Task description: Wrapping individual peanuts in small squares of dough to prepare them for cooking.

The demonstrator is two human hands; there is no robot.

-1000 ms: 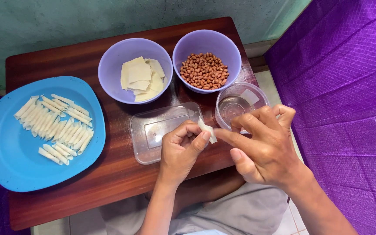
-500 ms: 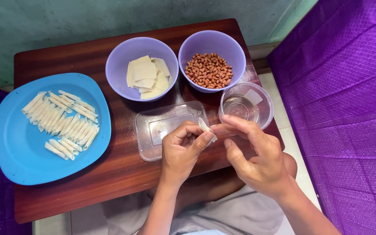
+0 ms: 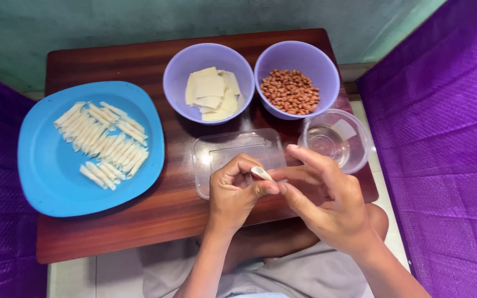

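My left hand (image 3: 237, 197) and my right hand (image 3: 327, 200) meet over the near edge of a small wooden table (image 3: 155, 60). Together they pinch a small rolled pale wrapper (image 3: 262, 174) between thumbs and fingers, just above a clear rectangular plastic lid (image 3: 222, 152). To the left lies a blue plate (image 3: 45, 171) with several finished pale rolls (image 3: 103, 142) in rows.
Behind the lid stand two lilac bowls: one (image 3: 179, 83) holds flat pale wrapper sheets (image 3: 212, 95), the other (image 3: 327, 74) holds peanuts (image 3: 291, 91). A clear round tub with water (image 3: 335, 140) sits at the right. Purple fabric (image 3: 443, 138) lies on both sides. My knees are under the table.
The right hand came from the water tub to the wrapper and now pinches it with the left. The roll has turned flatter between the fingers. The camera view shifted left.
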